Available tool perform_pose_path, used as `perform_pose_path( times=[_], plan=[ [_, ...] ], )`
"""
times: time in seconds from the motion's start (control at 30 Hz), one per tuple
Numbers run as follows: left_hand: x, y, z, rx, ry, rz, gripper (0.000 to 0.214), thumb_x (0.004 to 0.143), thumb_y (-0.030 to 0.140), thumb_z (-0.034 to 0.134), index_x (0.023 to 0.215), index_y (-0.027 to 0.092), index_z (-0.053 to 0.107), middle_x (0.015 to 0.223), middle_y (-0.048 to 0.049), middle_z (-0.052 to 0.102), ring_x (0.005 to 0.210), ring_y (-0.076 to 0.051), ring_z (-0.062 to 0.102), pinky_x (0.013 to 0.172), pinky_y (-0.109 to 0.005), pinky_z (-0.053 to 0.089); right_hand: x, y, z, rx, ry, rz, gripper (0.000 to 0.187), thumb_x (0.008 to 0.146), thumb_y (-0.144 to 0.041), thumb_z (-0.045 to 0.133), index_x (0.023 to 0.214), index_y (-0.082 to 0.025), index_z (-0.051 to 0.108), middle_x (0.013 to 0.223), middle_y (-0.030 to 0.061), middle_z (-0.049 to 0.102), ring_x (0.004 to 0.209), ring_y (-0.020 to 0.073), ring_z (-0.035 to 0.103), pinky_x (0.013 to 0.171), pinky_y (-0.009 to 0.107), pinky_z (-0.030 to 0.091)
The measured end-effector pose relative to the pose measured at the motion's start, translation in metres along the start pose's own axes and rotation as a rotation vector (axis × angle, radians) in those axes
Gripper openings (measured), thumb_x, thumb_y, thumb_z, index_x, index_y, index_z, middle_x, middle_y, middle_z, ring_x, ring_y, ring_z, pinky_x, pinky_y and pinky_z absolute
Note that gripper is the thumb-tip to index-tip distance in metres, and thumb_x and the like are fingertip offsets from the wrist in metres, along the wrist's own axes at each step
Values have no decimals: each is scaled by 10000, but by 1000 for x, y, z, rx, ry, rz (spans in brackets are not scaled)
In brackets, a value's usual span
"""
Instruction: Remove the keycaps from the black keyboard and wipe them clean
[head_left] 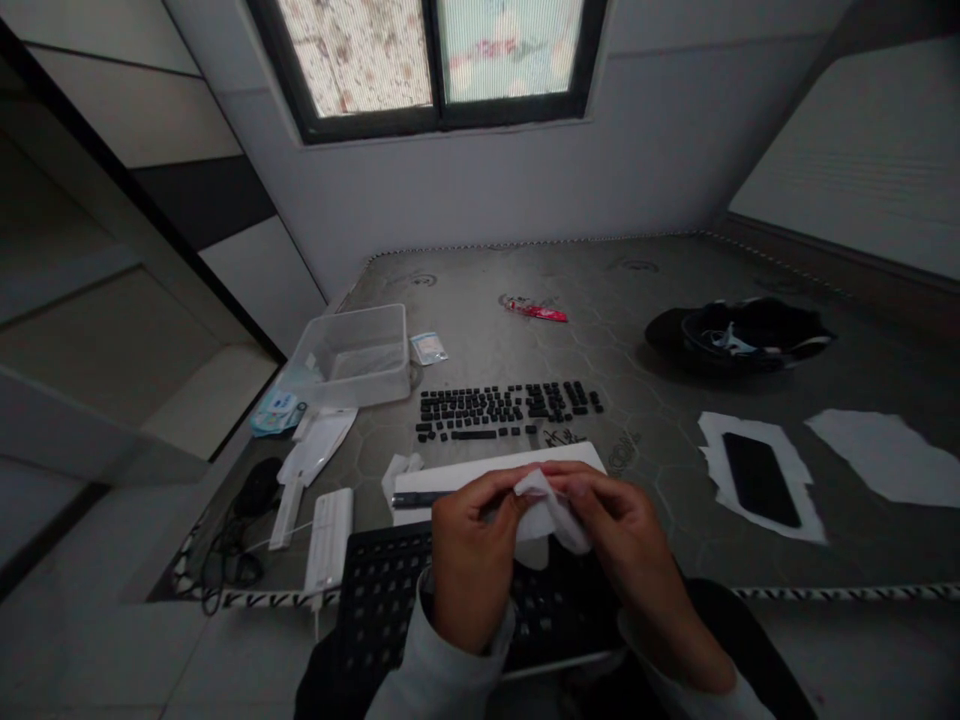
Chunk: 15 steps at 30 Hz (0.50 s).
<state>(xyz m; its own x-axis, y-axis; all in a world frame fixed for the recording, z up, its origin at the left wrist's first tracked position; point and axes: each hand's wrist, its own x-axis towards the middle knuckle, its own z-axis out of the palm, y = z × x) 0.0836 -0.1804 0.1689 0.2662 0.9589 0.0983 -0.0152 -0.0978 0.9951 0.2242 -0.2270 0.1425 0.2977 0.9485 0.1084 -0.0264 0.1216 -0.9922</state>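
Both hands meet over a black keyboard base (386,575) that lies across my lap with its keycaps off. Pinched between my left hand (480,540) and my right hand (619,520) is a white tissue (551,520), bunched and partly folded. The fingers of each hand are closed on it, and some fingertips are hidden behind the tissue. Just beyond the hands lies a white flat board (510,465) with a dark strip along its left part. Farther back, black keycaps (487,405) are laid out in rows on the grey mat.
Left: a clear plastic box (352,355), a white power strip (330,540), a black mouse (259,485) with its cable, and a small packet (429,348). Right: a dark phone (761,480) on white paper, another white sheet (889,455), and a black cap (739,335). A red wrapper (536,310) lies at the back.
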Motion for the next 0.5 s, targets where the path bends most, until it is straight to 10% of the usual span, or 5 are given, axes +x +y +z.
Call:
perform_pose_path(
  times=[0.3,0.5],
  plan=[
    [-3,-5,1,53,38,105,125,764,142,706,801,237,779,739,1,680,718,-141,630,657,-217,489,5,-2,3,133,-155,107,332,795,-439,717,1064,-244,733,1135,81,718,1045,241,665,944,371,513],
    [-5,4,2,168,12,99,204,816,128,630,890,255,771,890,-14,730,865,-177,657,809,-262,492,-1,-7,5,-14,14,89,284,798,-410,716,1055,-294,741,1095,41,729,1000,256,697,935,421,539]
  ],
)
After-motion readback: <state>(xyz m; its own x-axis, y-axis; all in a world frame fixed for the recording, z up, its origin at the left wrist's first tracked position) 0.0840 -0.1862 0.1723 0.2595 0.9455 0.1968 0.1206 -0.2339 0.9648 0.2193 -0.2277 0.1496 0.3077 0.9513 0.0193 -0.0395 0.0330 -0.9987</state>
